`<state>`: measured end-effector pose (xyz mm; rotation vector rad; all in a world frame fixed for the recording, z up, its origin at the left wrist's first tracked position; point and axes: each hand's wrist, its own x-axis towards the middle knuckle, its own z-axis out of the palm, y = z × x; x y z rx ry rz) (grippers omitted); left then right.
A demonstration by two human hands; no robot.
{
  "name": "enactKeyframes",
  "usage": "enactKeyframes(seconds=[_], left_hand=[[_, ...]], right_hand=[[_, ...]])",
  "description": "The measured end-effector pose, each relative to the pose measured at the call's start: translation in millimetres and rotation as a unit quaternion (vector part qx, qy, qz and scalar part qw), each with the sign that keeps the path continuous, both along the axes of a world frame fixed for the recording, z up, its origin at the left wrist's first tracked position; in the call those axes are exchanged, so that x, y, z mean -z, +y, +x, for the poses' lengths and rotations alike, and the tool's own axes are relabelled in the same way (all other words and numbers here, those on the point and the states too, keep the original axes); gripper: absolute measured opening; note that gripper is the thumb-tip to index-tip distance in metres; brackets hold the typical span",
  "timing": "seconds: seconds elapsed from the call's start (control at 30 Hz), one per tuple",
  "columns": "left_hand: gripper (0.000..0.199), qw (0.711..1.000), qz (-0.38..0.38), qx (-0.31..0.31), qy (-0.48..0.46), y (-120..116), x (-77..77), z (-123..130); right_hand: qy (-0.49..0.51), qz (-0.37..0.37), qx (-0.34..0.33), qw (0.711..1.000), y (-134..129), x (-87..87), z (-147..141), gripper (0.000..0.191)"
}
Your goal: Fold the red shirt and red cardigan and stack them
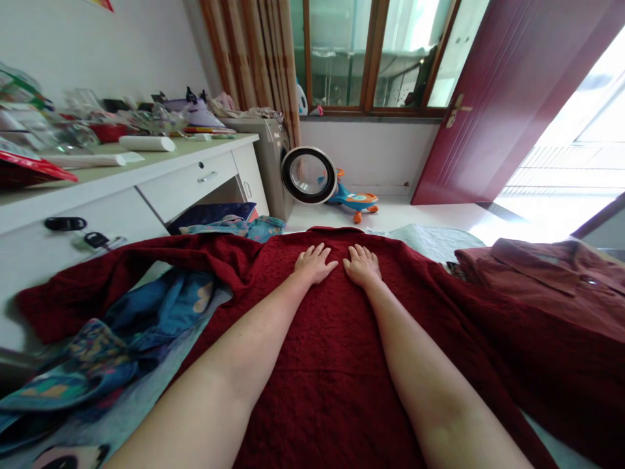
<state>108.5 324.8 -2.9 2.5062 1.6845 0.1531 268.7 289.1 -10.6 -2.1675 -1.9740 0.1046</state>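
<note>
A dark red long-sleeved garment [336,345] lies spread out in front of me, its collar end away from me and its sleeves reaching to both sides. My left hand [314,264] rests flat on its upper part, fingers stretched out. Beside it, a short gap to the right, my right hand [362,264] also lies flat on the red cloth with fingers apart. Neither hand grips anything. Under the left sleeve are blue patterned clothes [161,312]. A folded brownish-red shirt [541,267] sits at the right, next to the other sleeve.
A white desk [190,176] with clutter on top stands at the left. Behind it is a washing machine with its round door [309,174] open. A blue and orange ride-on toy [355,198] is on the floor. At the right a dark red door [478,98] stands open.
</note>
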Motion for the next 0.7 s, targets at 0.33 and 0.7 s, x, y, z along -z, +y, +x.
enactKeyframes(seconds=[0.33,0.7], left_hand=[[0.045,0.971,0.075,-0.22,-0.057,37,3.0,-20],[0.037,0.977,0.131,-0.164,-0.036,35,6.2,-23]], right_hand=[[0.015,-0.03,0.114,0.993,-3,-9.2,35,0.074],[0.024,0.068,0.078,0.994,-1,-11.0,51,0.052]])
